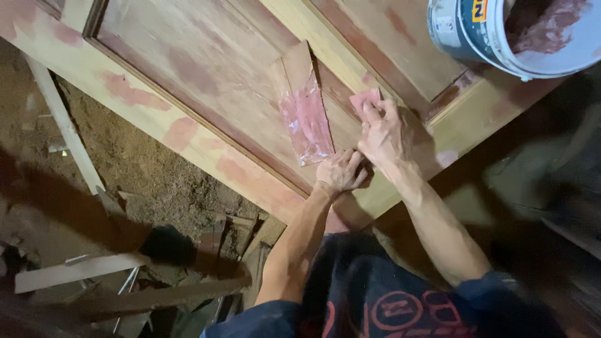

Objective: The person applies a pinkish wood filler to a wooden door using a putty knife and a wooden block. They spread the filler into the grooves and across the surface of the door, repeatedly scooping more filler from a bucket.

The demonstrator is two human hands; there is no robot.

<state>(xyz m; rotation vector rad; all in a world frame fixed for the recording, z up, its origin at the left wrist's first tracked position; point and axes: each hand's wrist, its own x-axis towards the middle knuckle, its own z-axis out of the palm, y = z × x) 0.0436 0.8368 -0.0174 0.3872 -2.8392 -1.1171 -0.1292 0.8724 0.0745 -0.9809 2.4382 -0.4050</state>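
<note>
The right hand [383, 133], just right of the frame's centre, lies flat with its fingers stretched out, pressing a small pinkish sheet [365, 100] onto the wooden door panel [206, 75]. The left hand [341, 171], just below and touching it, is curled nearly closed against the wood; whether it grips anything cannot be told.

Left of the hands, a flat wooden board [305, 109] smeared with glossy pink filler [308, 125] rests on the door panel, whose surface carries dried pink patches toward the upper left.

In the upper right corner a white plastic bucket [476, 31] stands on the door's edge, holding reddish-pink filler paste [544, 25] that coats its inner wall. A dark blue label with a small yellow patch wraps its outer side.

At lower left, timber offcuts [81, 270] lie on a sawdust-strewn floor [144, 156].
</note>
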